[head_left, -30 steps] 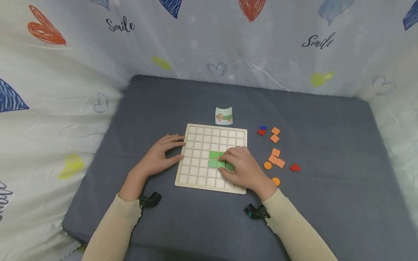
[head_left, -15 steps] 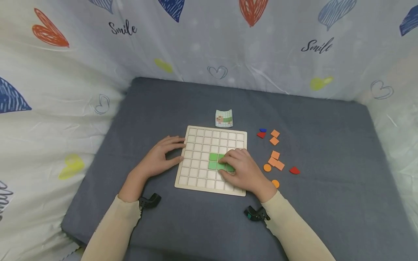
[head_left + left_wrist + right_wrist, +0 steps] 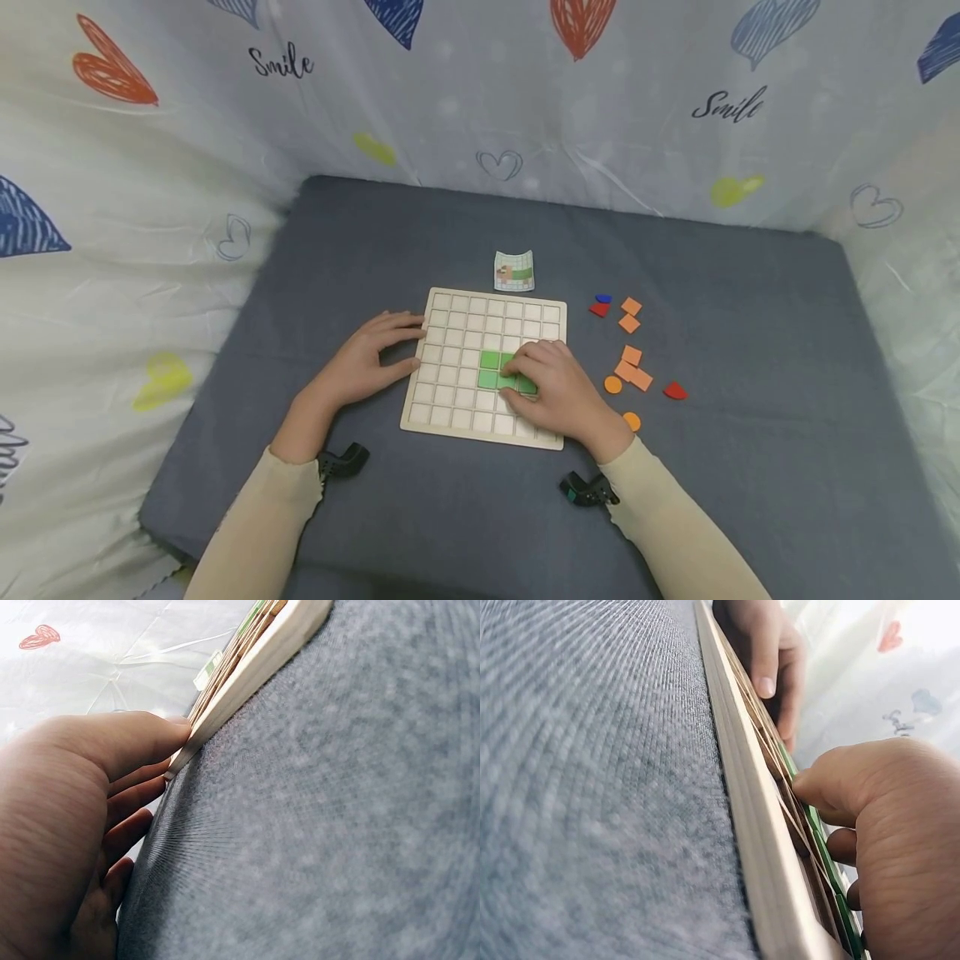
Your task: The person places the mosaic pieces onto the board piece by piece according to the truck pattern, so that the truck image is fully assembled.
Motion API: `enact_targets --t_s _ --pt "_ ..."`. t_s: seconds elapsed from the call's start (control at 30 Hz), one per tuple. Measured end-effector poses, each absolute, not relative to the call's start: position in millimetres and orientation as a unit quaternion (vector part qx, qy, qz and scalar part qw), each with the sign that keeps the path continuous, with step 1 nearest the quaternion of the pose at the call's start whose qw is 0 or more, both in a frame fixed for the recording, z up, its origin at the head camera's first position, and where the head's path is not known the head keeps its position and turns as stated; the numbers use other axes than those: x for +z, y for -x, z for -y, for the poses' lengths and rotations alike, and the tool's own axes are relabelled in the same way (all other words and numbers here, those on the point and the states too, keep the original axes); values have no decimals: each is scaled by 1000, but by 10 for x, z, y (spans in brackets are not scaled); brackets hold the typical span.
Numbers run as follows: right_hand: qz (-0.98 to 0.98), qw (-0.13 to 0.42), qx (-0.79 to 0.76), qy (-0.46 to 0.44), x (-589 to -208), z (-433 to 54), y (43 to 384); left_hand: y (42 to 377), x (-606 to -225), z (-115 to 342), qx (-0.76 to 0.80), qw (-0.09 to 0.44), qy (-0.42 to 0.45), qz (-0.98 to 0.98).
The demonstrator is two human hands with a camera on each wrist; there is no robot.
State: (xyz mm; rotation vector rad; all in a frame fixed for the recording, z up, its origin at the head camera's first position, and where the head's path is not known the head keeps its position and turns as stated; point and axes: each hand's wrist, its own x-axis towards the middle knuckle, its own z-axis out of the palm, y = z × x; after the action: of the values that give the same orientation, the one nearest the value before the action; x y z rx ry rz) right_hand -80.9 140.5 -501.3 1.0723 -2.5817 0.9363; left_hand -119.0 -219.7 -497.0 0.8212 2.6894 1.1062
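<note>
A pale wooden grid board (image 3: 446, 375) lies on the grey-covered table. Several green square tiles (image 3: 488, 359) sit in its cells, right of the middle. My right hand (image 3: 562, 392) is over the board, thumb and forefinger at opposite sides of one green tile (image 3: 507, 382). In the right wrist view, the thumb (image 3: 821, 780) meets the tile row low down; the hand hides some tiles. At the board's left edge rests my left hand (image 3: 367, 358), fingers extended and spread. The left wrist view has its thumb (image 3: 161, 735) touching the board's rim (image 3: 247, 682).
Behind the board lies a small picture card (image 3: 513, 272). Loose pieces lie to the right: orange squares (image 3: 632, 356), orange discs (image 3: 612, 385), red pieces (image 3: 676, 391) and a blue one (image 3: 603, 298). A printed curtain (image 3: 450, 92) surrounds the table.
The head view has shifted slightly. Both hands keep practically the same place on the board, and the tiles and loose pieces have not visibly moved.
</note>
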Motion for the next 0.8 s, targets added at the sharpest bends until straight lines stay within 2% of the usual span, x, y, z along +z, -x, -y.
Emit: enact_targets --t_s 0.8 --pt "869 86 326 -363 -5048 -1417 815 1188 -4984 2179 363 57 -272 -890"
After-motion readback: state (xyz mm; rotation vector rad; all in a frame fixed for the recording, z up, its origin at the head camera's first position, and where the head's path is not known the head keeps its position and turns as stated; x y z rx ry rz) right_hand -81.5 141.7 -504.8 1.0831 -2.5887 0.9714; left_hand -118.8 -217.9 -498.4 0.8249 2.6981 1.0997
